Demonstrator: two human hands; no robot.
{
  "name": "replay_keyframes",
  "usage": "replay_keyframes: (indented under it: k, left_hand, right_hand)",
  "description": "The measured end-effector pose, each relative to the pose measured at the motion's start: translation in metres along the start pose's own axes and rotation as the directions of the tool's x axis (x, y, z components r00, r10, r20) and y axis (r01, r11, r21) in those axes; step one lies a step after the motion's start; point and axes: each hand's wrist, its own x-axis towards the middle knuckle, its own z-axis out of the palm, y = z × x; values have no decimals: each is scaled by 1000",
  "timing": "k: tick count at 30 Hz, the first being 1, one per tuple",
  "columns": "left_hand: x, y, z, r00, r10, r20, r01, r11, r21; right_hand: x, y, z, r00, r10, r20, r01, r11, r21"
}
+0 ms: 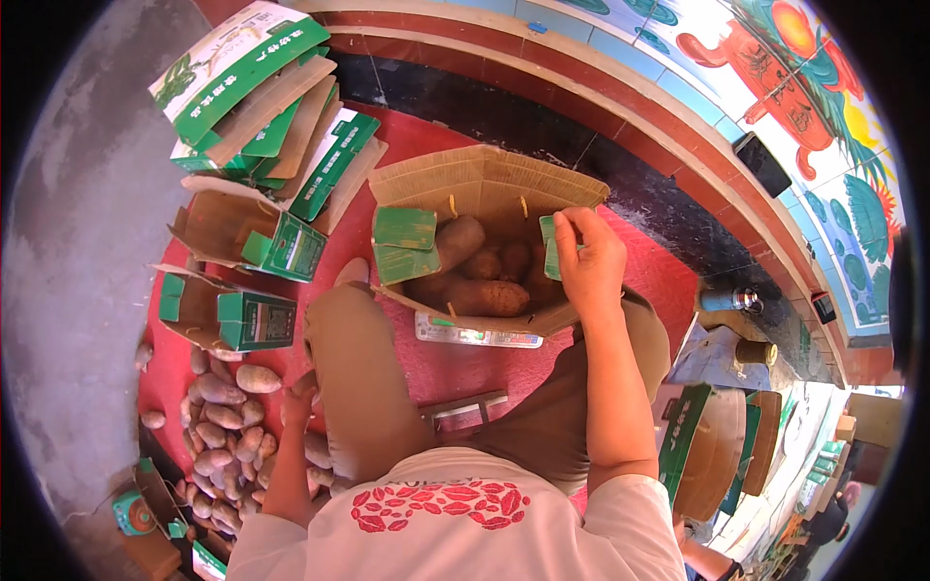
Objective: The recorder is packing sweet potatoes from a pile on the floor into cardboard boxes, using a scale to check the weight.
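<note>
In front of me an open cardboard box [489, 176] with green end flaps holds several brown, oblong potatoes [484, 297]. It rests on a white scale [477, 334], whose front edge shows between my knees. My right hand [593, 259] is closed at the box's right end, thumb and fingers pinching the green flap [553, 248]. Down at my left side, beside my thigh, hangs my left hand [301, 395], close to a pile of potatoes [221, 416] on the red floor covering. Its fingers are small and partly hidden, so whether it holds one is unclear.
Two open boxes [242, 315] stand left of my leg, with a stack of flattened green-and-white cartons [257, 97] behind them. More cartons [712, 450] are at my right. Beyond the box runs a tiled wall ledge [542, 97]. A blue flask [728, 299] lies at right.
</note>
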Motion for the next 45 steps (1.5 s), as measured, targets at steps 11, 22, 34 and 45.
replay_keyframes:
  k: [11, 22, 34, 45]
  left_hand:
    - [-8, -7, -1, 1000, -20, -24, 15, 982, -187]
    - [17, -61, 55, 996, 4, 84, -18, 986, 163]
    - [-101, 166, -148, 637, 345, -689, -694, 645, -319]
    - [-186, 364, -94, 410, 911, -40, -909, 412, 66]
  right_hand:
    - [-5, 6, -16, 997, 70, -25, -68, 996, 54]
    - [-14, 23, -36, 992, 112, -65, -111, 994, 27]
    - [-16, 25, -50, 988, 100, -117, -87, 989, 117]
    - [-15, 37, -61, 979, 121, -167, -96, 984, 148]
